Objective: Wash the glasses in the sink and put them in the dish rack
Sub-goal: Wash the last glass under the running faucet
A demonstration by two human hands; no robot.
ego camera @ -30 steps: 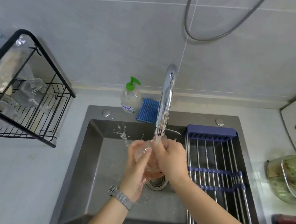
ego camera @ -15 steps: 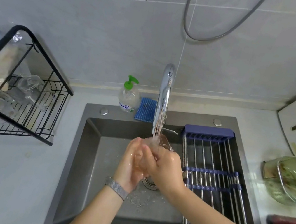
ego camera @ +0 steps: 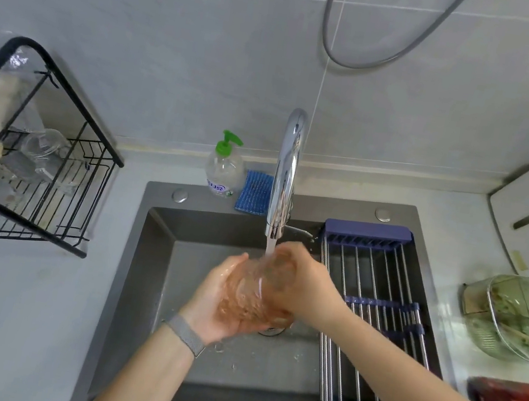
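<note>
Grey tiled wall behind; pale counter (ego camera: pixel 12 316) surrounds a dark grey sink (ego camera: pixel 152 286). Chrome faucet (ego camera: pixel 286 176) runs water onto a clear glass (ego camera: pixel 256 289), held tilted over the basin, above the drain. Left hand (ego camera: pixel 223 301) cups the glass from below, fingers curled round its wall. Right hand (ego camera: pixel 305 286) grips the glass at its upper end near the stream; how far its fingers reach inside cannot be told. Black wire dish rack (ego camera: pixel 59 195) stands on the counter left of the sink, clear glasses already in it. Soap bottle (ego camera: pixel 224 169) and blue sponge (ego camera: pixel 254 191) sit behind the basin; roll-up drying rack (ego camera: pixel 372 321) spans the sink's right side.
</note>
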